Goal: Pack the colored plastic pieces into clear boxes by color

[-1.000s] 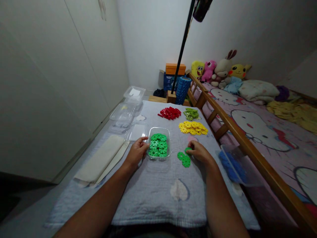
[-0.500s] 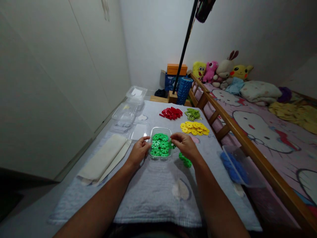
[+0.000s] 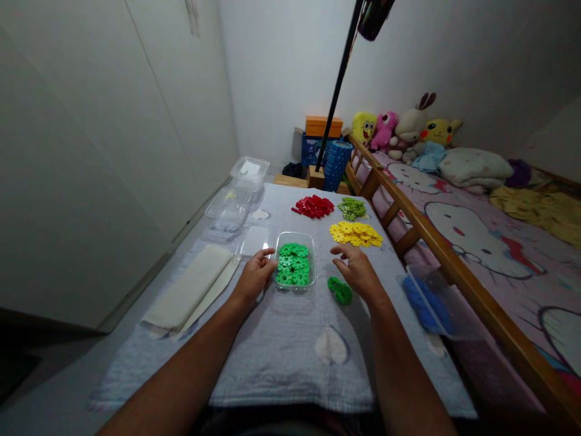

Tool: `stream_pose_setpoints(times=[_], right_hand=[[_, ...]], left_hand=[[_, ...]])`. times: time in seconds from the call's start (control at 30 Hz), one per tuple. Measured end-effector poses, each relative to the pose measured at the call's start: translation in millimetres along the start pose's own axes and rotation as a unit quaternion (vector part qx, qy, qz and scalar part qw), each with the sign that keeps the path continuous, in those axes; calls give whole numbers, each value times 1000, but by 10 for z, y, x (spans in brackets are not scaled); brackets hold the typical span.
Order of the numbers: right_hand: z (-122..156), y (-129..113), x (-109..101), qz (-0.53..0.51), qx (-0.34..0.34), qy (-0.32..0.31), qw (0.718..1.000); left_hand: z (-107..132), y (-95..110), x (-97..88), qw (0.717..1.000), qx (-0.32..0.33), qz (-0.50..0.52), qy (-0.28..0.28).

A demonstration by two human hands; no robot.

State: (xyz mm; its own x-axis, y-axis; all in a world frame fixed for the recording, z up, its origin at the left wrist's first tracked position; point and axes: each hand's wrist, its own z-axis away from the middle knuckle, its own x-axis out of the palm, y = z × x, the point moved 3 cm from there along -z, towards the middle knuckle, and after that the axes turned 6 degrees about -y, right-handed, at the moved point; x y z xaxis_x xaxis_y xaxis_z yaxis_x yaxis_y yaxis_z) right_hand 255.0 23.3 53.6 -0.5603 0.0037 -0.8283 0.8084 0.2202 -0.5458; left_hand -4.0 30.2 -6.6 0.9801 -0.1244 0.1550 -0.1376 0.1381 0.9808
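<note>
A clear plastic box (image 3: 310, 241) filled with green flower-shaped pieces (image 3: 293, 266) sits on the pale blue cloth (image 3: 281, 357). My left hand (image 3: 253, 277) holds the box by its left rim, fingers curled on the edge. My right hand (image 3: 356, 269) hovers to the right of the box with its fingers spread and nothing in them. A few loose green pieces (image 3: 340, 290) lie on the cloth just below and left of that hand.
Farther back lie piles of red pieces (image 3: 314, 206), light green pieces (image 3: 351, 209) and yellow pieces (image 3: 356, 234). Clear boxes and lids (image 3: 229, 209) stand at the left, a box of blue pieces (image 3: 424, 303) at the right by the wooden bed rail (image 3: 436, 248). A black pole (image 3: 336, 91) rises at the back.
My right hand carried a green piece from the loose pile to the box, let it go, and has drawn back to the right, open. My left hand stayed on the box.
</note>
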Motion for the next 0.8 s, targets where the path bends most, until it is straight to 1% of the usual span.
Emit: stream_pose_setpoints(times=[0.07, 0.17, 0.23, 0.33, 0.5, 0.57, 0.7, 0.8], right_hand=[[84, 179, -29, 5, 34, -38, 999], [219, 370, 40, 21, 85, -109, 990], [293, 428, 111, 31, 112, -144, 983], [359, 433, 170, 26, 131, -157, 978], [399, 434, 161, -28, 145, -141, 979], [400, 455, 156, -58, 136, -113, 982], [380, 497, 172, -115, 112, -38, 986], [361, 523, 178, -127, 117, 4, 985]], left_hand=[[2, 6, 1, 1000, 2, -3, -2], [1, 11, 1, 1000, 1, -3, -1], [1, 13, 3, 1000, -2, -2, 1], [2, 18, 5, 1000, -8, 0, 3], [5, 27, 4, 1000, -15, 7, 4], [5, 31, 5, 1000, -12, 9, 3], [8, 30, 9, 1000, -11, 9, 2], [12, 28, 9, 1000, -16, 9, 3]])
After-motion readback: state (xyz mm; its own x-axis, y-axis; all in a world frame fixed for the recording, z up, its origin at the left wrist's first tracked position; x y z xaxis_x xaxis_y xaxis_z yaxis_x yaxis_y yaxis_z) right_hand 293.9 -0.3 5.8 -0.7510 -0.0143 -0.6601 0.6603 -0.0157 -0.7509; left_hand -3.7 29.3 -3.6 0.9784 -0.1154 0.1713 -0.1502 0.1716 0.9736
